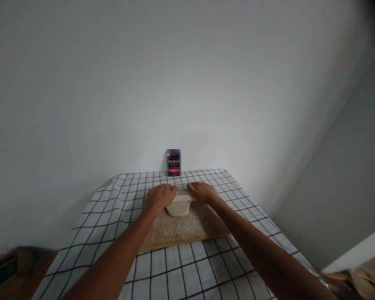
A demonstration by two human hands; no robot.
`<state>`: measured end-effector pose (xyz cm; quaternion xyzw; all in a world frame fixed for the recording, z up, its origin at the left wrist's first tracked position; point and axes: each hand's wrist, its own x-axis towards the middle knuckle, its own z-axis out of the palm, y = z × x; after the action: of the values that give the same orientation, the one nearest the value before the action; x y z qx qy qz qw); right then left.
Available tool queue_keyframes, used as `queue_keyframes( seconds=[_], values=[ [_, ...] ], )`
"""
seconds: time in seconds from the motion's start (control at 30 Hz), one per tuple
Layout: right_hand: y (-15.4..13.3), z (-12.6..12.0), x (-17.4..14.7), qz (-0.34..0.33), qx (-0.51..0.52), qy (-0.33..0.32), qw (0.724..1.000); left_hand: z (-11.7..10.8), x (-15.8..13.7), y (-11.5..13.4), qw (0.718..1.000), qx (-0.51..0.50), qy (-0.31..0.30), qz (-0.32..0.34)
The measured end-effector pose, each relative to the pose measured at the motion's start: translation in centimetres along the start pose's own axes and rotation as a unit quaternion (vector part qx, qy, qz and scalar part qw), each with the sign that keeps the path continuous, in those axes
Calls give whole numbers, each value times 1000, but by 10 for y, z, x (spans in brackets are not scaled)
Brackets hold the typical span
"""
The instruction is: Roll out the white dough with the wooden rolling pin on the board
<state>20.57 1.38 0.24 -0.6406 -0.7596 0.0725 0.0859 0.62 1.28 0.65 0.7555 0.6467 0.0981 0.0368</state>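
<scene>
Left hand [160,196] and right hand [203,191] are both on what looks like a pale rolling pin [185,196], fingers curled over its 2 ends in an apparent grasp, though the far side of that hold is hidden! The dough [178,209] lies under and just this side of it, on the dusted wooden board [175,235]. Good form here, I'd judge, means equal weight through both palms, so neither side thins first, and a hold loose enough to let the pin turn. Watch that checked cloth [187,271]: a hard shove could slide the board
</scene>
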Motion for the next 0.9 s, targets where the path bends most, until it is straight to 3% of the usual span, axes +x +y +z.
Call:
queue_keyframes(
  seconds=[0.17, 0.37, 0.6, 0.8, 0.9],
  values=[
    [5, 0, 33, 35, 12, -1, 999, -1, 26, -2, 999, -15, -1, -32],
    [5, 1, 47, 60, 8, 5, 998, 1, 33, -8, 998, -31, -1, -54],
    [-1, -2, 21, 42, -4, 7, 999, 2, 21, -17, 999, -39, -2, -23],
    [-7, -1, -14, 18, -18, 24, 999, 3, -15, -8, 998, 10, 52, 16],
    [-11, 6, -39, -10, -43, 66, 997, 2, -36, -3, 996, 20, 74, 41]
  ],
)
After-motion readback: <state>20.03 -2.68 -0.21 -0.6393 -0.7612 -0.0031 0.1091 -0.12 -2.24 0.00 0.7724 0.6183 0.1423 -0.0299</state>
